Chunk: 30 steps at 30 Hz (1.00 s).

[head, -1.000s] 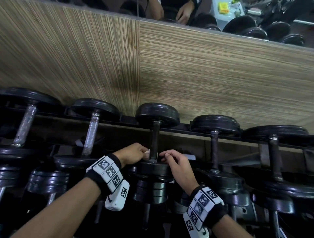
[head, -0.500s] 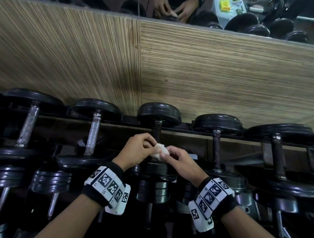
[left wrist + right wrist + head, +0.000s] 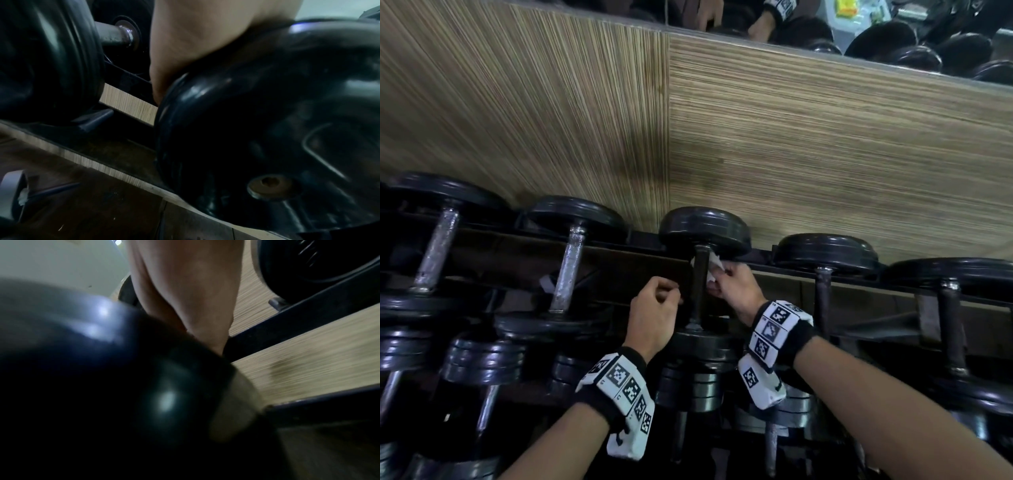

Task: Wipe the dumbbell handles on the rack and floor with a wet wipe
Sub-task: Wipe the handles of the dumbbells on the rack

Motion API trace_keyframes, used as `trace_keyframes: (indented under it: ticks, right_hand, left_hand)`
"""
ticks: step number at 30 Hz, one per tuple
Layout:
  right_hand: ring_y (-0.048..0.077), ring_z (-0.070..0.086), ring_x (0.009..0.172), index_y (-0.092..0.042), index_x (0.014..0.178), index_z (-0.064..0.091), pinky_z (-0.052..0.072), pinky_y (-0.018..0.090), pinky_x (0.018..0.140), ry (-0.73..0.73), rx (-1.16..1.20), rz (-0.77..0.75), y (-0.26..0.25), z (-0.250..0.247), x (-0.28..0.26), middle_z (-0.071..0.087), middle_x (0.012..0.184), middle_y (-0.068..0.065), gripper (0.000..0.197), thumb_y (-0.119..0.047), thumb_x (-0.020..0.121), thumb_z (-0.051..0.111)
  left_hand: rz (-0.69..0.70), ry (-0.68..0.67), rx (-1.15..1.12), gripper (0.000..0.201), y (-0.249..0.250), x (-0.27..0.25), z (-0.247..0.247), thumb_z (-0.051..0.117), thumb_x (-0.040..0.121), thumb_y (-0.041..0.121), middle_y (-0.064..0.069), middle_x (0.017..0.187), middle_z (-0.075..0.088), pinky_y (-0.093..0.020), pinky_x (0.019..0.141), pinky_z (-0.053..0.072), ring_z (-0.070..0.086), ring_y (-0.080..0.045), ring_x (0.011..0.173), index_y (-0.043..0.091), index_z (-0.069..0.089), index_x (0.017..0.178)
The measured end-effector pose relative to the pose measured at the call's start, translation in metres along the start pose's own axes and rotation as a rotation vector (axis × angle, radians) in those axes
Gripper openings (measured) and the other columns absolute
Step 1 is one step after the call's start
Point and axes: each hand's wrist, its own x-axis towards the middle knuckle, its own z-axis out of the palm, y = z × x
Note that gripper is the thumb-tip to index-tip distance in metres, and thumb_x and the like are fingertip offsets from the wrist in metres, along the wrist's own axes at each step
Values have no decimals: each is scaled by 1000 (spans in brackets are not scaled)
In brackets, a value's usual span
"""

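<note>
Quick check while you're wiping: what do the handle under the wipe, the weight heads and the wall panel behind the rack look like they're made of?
Handle: dark bare metal, dull, probably steel; its neighbour is a brighter, scuffed silver. Weight heads: glossy black with soft highlights, likely rubber or plastic coated. Wall panel: tan with fine streaked grain, looks like wood-effect laminate. Wipe: thin white crumpled sheet, held in the right hand.

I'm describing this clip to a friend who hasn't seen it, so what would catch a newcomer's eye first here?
First, the two hands at the centre of the head view: the right hand presses a white wet wipe against the dark handle of the middle dumbbell, while the left hand sits curled just left of that handle. Next, the row of black dumbbells on the rack, set against a striped wood-grain wall.
</note>
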Motion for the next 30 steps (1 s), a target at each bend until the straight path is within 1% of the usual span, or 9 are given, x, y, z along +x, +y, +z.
trace_keyframes:
  ticks: [3,6,8,11,18,21,23,27,30]
  right_hand:
    - [-1,66,60,5,109,70,53,14,61,-66,87,-42,-14,-1,-2,71,65,-9,30,-9,107,44]
    - [16,69,82,10,110,68,56,21,73,-62,78,-110,-9,-6,-2,75,94,18,31,-11,107,45]
    - [27,64,81,11,101,67,58,31,77,-4,30,-164,-2,-3,-1,69,87,23,35,-17,107,47]
    - [26,59,65,-10,79,66,57,49,71,109,-135,-293,6,-1,-4,64,69,10,39,-38,102,51]
    - [2,42,51,-15,76,64,35,19,49,175,-232,-442,-7,1,-29,50,58,-11,30,-14,104,53]
    - [9,61,65,-17,105,73,49,23,61,82,-320,-477,-16,12,-41,71,78,-2,22,-28,104,54]
    - [-1,68,89,-27,114,73,51,16,79,-31,-404,-498,-18,25,-48,75,98,-13,25,-37,103,53]
    - [1,56,64,-14,88,69,44,21,62,110,-271,-491,-15,20,-45,62,70,-12,24,-26,103,54]
    - [14,70,77,-11,88,69,58,33,68,271,101,-272,-4,6,-36,71,83,9,25,-21,103,53]
  left_hand:
    - [2,4,-7,14,1,0,0,58,95,13,1,74,72,-49,82,56,70,-22,77,24,64,88]
    - [9,8,-10,14,4,-1,0,56,95,11,3,72,72,-50,79,57,69,-25,75,22,64,90]
    - [18,11,-12,15,4,-2,1,56,94,11,4,71,72,-50,78,57,69,-25,74,23,64,89]
    - [17,17,-20,15,5,-2,1,57,93,11,6,71,72,-51,78,57,69,-23,73,22,65,89]
    - [32,11,5,13,6,-2,2,58,93,13,2,70,72,-47,76,57,69,-19,70,22,66,88]
    - [59,9,-5,9,3,-1,1,58,89,20,4,73,72,-42,77,58,70,-13,73,24,66,87]
    - [82,11,35,10,1,0,1,58,90,19,7,79,72,-31,78,54,68,-8,78,24,67,92]
    - [44,41,-8,15,-1,0,1,58,92,12,1,73,72,-36,74,57,68,-14,71,21,68,87]
    - [27,45,-32,18,-4,0,4,57,94,9,0,66,70,-29,67,53,65,-9,61,21,66,84]
